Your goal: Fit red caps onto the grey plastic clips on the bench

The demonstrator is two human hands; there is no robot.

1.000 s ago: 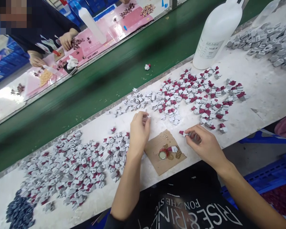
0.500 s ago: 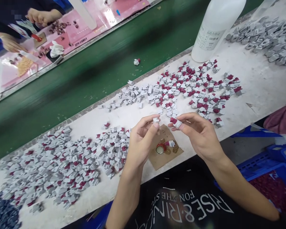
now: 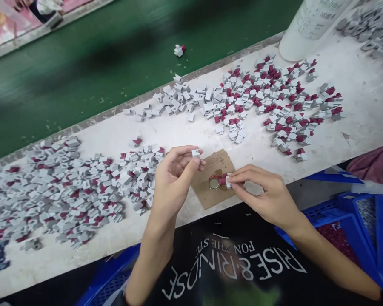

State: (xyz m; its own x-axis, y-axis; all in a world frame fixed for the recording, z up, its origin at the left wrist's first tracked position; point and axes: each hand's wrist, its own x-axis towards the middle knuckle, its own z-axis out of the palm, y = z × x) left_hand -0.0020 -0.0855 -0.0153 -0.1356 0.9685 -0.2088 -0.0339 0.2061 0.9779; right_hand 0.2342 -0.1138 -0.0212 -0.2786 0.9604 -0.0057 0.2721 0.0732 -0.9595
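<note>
My left hand (image 3: 175,180) pinches a small light-grey plastic piece (image 3: 195,153) between thumb and fingertips, raised at the cardboard's left edge. My right hand (image 3: 261,191) has its thumb and forefinger closed on a grey-and-dark-red plastic piece (image 3: 227,180). The red end of that piece points left, close to an upturned bottle cap (image 3: 214,183); whether it touches the cap I cannot tell. The cap rests on a square of brown cardboard (image 3: 207,199) with wet-looking amber spots.
Heaps of grey and grey-and-red pieces lie left (image 3: 83,191) and right (image 3: 274,97). A white bottle (image 3: 309,34) stands at the back right, before more grey parts (image 3: 370,25). Beyond the table runs a green surface (image 3: 115,55). Blue crates (image 3: 347,229) stand below at right.
My right hand has come down and left to the cap, its fingers on a grey-and-red piece there. My left hand still holds its grey piece. The view has shifted, and the co-worker's hands have left it.
</note>
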